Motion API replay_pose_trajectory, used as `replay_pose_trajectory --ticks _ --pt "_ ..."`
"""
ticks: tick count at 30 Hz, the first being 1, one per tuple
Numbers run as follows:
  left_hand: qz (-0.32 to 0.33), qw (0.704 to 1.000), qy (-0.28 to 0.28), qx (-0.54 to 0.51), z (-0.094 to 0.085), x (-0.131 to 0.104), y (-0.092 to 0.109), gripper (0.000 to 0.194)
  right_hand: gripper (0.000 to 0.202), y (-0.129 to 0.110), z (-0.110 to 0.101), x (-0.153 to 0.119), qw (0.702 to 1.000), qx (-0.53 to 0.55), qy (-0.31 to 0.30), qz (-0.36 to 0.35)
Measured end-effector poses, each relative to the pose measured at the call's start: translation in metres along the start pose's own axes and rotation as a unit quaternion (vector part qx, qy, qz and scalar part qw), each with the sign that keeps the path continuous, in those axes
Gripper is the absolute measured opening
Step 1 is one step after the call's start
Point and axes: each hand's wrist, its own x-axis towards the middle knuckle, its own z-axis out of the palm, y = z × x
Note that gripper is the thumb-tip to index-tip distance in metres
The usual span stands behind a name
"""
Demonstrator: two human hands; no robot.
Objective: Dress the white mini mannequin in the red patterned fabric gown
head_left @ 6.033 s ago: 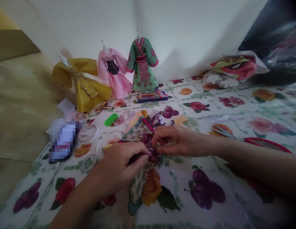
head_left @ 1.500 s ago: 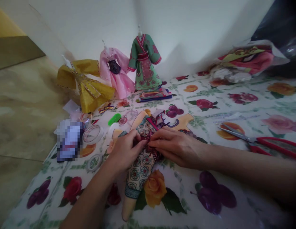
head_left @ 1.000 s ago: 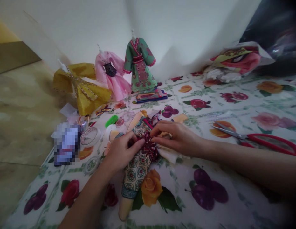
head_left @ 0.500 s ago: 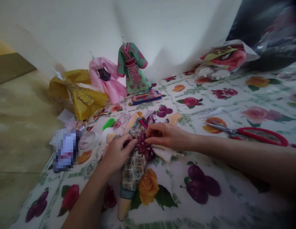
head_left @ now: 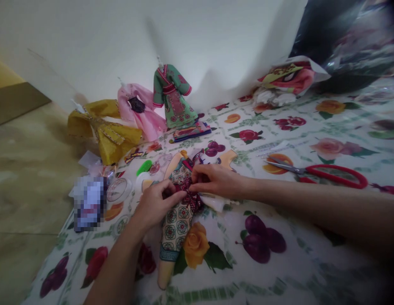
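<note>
Wall (head_left: 89, 38): pale, runs along the far side, with soft shadows on it.
Cloth (head_left: 298, 228): white, printed with roses, plums and greenery, spread beneath everything here.
Dark bag (head_left: 317, 34): at the far right, shiny in places.
Doll (head_left: 173, 231): lies flat on the cloth, near the middle, under both hands; one patterned trouser leg with a teal hem points toward the near edge, the pale foot showing.
Yellow dress (head_left: 111, 142): far left, leaning, sleeves spread.
Pink dress (head_left: 146, 118): just right of the yellow one, dark panel at the waist.
Green dress (head_left: 176, 99): right of the pink, upright, red trim.
Bundle (head_left: 288, 78): far right, red and yellow fabric in white wrapping.
Scissors (head_left: 301, 170): right side, red handles, blades slightly apart and pointing left.
Right hand (head_left: 212, 180): fingers bent, thumb and forefinger a little apart at the bow; I can't tell whether they grip it.
Left hand (head_left: 158, 201): curled, thumb reaching the bow's left side, forefinger tip hidden; whether it pinches, I can't tell.
Bow (head_left: 193, 202): dark red, across the doll's middle, between the hands.
Green case (head_left: 144, 167): small, beyond the left hand.
</note>
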Motion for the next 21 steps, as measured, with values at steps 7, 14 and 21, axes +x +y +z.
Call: replay_pose_trajectory --ticks 7,14,21 --pt "0.031 0.999 -0.026 -0.018 -0.0023 0.0041 -0.0086 0.037 0.011 0.0015 -0.0030 0.0010 1.000 -0.010 -0.023 -0.010" --pt "0.002 0.997 0.029 0.077 0.0057 0.0026 -0.0027 0.044 0.022 -0.0069 0.0020 -0.0001 0.999 -0.048 0.016 0.013" --pt "0.012 0.997 0.016 0.077 0.0058 0.0042 -0.0036 0.045 0.029 -0.0048 0.0023 0.0002 0.997 -0.074 0.013 0.021"
